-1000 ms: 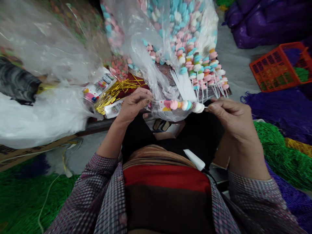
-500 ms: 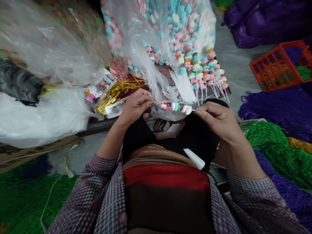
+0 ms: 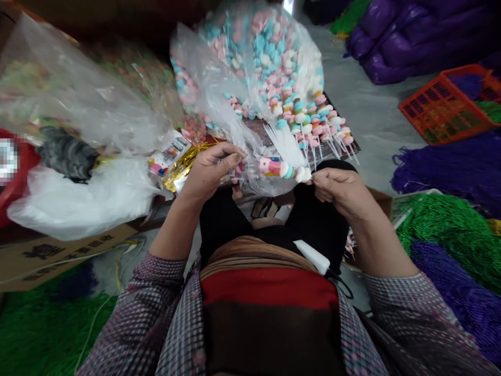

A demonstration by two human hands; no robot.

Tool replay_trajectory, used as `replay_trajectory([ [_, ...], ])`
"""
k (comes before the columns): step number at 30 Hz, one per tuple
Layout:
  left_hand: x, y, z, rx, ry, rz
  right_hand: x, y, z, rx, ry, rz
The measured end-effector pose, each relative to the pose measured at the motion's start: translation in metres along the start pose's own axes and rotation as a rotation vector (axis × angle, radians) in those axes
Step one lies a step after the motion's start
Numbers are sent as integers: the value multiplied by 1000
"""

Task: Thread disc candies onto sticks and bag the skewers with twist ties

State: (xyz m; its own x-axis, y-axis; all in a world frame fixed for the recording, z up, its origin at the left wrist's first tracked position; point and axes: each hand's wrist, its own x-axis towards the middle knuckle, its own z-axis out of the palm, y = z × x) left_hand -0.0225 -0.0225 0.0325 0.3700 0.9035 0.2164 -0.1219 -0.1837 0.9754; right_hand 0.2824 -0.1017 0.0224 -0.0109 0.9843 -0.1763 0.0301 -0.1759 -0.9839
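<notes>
A skewer of marshmallow candies (image 3: 296, 173), white, blue and green, lies across between my hands, its left part inside a clear wrapper with a colourful print (image 3: 270, 166). My right hand (image 3: 336, 187) pinches the skewer's stick at the right end. With thumb and forefinger together, my left hand (image 3: 213, 168) pinches what looks like the clear left end of the wrapper, hard to see against the plastic behind. Beyond my hands, finished skewers (image 3: 313, 117) lie in a row beside a fan of white sticks (image 3: 282, 142). Gold twist ties (image 3: 188, 162) and a pack of printed wrappers (image 3: 169, 154) are near my left hand.
A large clear bag of pink, blue and white marshmallows (image 3: 266, 47) stands at the back. On the left are more plastic bags (image 3: 86, 203) and a cardboard box (image 3: 58, 256). An orange basket (image 3: 442, 104) and green and purple strands (image 3: 450, 235) lie to the right. A white tool (image 3: 312, 257) rests at my lap.
My view has shifted, so the table's things appear lower and further right on the left side. My left hand has moved slightly away from the printed wrapper; the right still holds the stick.
</notes>
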Motion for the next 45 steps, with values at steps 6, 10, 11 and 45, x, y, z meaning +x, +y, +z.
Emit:
replay_trajectory([
  [6,11,35,22,-299,-92,-93,-4,-1,14,186,-40,-31],
  [10,14,36,40,-223,-56,51,-8,-4,29,322,-51,-57],
  [11,14,34,44,-228,-51,77,-9,-5,32,340,-55,-65],
  [45,25,33,110,-441,380,74,-13,-8,78,172,-67,-169],
])
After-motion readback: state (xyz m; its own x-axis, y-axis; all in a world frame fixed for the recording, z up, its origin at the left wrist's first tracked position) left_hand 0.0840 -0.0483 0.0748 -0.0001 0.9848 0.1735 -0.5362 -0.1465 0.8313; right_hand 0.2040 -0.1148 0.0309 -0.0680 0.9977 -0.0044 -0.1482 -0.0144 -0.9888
